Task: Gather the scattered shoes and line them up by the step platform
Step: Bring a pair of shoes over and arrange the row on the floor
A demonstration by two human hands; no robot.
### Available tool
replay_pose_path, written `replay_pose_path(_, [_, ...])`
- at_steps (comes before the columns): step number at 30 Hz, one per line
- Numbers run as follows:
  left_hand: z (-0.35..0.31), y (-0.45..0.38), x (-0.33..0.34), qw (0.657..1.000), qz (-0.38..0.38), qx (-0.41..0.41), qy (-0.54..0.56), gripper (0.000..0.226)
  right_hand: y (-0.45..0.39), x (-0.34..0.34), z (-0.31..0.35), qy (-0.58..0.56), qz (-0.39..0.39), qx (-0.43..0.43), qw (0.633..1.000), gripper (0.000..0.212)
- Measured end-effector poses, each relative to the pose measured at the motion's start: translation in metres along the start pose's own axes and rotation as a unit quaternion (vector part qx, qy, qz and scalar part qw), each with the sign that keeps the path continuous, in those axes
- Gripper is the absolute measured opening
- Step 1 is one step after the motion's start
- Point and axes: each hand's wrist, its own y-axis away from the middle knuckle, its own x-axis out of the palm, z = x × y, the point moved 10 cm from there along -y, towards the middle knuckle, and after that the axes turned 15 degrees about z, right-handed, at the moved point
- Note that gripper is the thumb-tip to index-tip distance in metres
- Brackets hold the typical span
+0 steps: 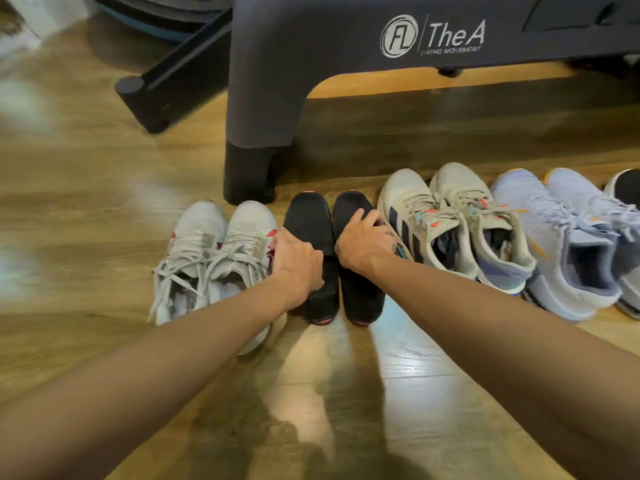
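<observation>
A row of shoes lies on the wooden floor in front of the dark grey step platform [277,81]. In the middle stand two black shoes with red soles. My left hand [298,263] grips the left black shoe [308,220] around its middle. My right hand [363,242] grips the right black shoe [349,206] the same way. A pair of white sneakers with red marks [211,251] sits to their left. To the right are cream sneakers with dark stripes [450,216], then pale blue sneakers [561,237].
One more dark-toed shoe [627,188] shows at the right edge. A black bar with a round end cap [152,95], part of some equipment, lies on the floor left of the platform. Open wooden floor [69,237] spreads to the left and toward me.
</observation>
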Motion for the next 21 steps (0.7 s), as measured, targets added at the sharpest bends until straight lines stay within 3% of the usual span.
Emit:
replay_pose_path(4, [0.003,0.001,-0.009,0.999,0.008,-0.002,0.032,0.04,0.002,-0.002,0.003,0.032,-0.007,-0.016,0.999,0.065])
replay_pose_path(8, [0.043,0.008,-0.033,0.983,-0.11,-0.006,0.146,0.045,0.014,-0.022,0.013,0.105,-0.118,-0.077,0.984,0.063])
replay_pose_path(10, [0.068,0.006,-0.018,0.984,-0.102,-0.059,0.131,0.06,0.018,-0.023,0.022,0.148,-0.143,-0.139,0.969,0.06])
replay_pose_path(13, [0.077,-0.004,0.021,0.986,-0.009,-0.07,0.15,0.077,0.008,-0.012,0.026,0.126,-0.086,-0.198,0.968,0.058])
replay_pose_path(17, [0.072,-0.016,0.031,0.985,0.016,-0.047,0.164,0.076,-0.005,-0.003,0.022,0.06,0.003,-0.226,0.972,0.062])
replay_pose_path(21, [0.069,-0.02,0.037,0.988,0.042,-0.063,0.133,0.076,-0.005,0.01,0.016,0.014,0.063,-0.191,0.98,0.066])
